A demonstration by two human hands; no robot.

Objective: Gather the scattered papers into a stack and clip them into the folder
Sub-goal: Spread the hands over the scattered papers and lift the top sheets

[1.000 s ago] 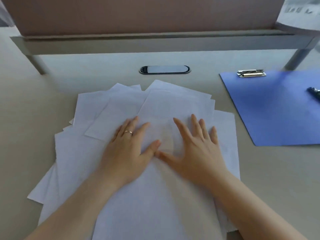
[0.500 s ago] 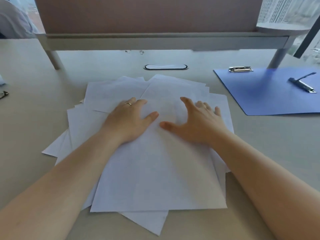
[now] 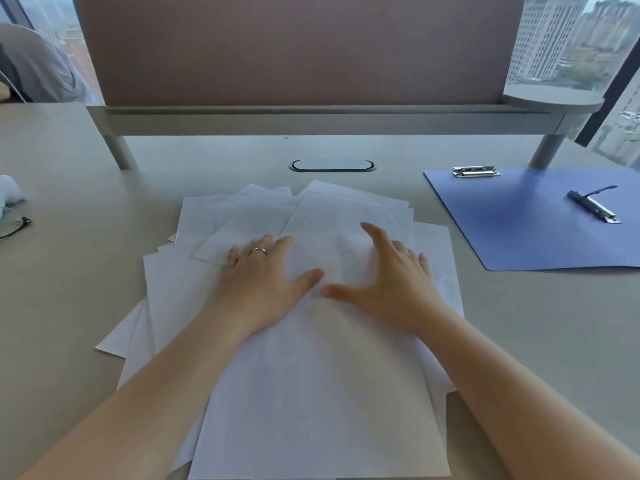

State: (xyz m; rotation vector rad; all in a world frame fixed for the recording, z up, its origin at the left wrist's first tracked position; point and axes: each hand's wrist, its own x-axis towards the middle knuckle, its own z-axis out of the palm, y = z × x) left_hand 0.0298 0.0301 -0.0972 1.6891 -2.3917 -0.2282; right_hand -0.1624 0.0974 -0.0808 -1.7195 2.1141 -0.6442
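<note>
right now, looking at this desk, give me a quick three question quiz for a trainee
1. True or false: the papers are already squared into a neat stack.
2. Multiple choice: where does the blue folder lie relative to the papers? A) to their left B) to their right C) under them
3. Fill in: the ring is worn on the ____ hand.

Key
1. False. The sheets are fanned out at many angles, with the left hand and right hand resting flat on top.
2. B. It lies open and empty, with one metal clip at its top edge and another further right.
3. Left.
</note>
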